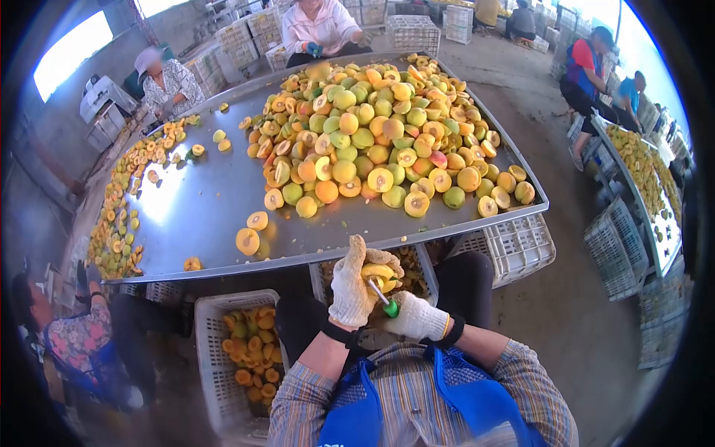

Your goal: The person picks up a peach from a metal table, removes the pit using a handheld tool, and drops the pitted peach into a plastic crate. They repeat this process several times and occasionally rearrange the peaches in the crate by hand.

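Observation:
My left hand (348, 292), in a white knit glove, is wrapped round a yellow peach half (383, 276) above my lap, near the table's front edge. In my gloved right hand (421, 319) is a pitting tool with a green handle (391, 308); its thin metal shaft points up and left, its tip against the peach flesh. Cut peaches (380, 179), many with stones in them, lie heaped on the metal table (201, 231) ahead of me. One loose half (247, 241) sits near the front edge.
A white crate (211, 365) of peach halves stands by my left leg; another crate (430, 267) is below my hands. A white crate (520, 249) stands under the table's right corner. Other people (322, 28) sit around the table. A second fruit table (648, 175) is at right.

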`<move>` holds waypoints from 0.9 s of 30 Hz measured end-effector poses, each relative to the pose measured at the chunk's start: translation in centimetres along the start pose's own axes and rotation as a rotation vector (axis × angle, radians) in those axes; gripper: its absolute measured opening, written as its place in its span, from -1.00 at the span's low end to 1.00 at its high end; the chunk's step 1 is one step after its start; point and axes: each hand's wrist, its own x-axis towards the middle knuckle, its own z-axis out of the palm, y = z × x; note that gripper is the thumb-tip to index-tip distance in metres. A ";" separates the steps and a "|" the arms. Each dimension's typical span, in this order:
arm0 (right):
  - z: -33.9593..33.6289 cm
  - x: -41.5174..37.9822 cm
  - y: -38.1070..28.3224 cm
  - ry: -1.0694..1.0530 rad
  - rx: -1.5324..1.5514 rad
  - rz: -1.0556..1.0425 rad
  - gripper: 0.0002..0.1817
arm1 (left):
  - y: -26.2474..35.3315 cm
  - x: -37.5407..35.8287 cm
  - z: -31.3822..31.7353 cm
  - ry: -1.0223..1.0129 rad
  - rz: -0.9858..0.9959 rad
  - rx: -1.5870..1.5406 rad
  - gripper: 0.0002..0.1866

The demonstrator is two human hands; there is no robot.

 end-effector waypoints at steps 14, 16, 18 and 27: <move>-2.3 0.5 -2.9 -0.235 0.053 0.109 -0.71 | 0.8 2.1 -3.7 0.278 0.125 -0.362 -0.42; -2.2 1.4 -0.7 -0.169 -0.099 0.135 -0.71 | 3.7 1.1 -8.0 0.328 0.214 -0.237 -0.44; -1.8 1.9 2.8 -0.090 -0.402 0.122 -0.71 | 7.0 -2.3 -10.0 0.586 0.294 0.244 -0.51; -1.6 2.2 4.1 -0.109 -0.323 0.070 -0.75 | 8.3 3.9 -6.1 0.343 0.939 2.034 -0.57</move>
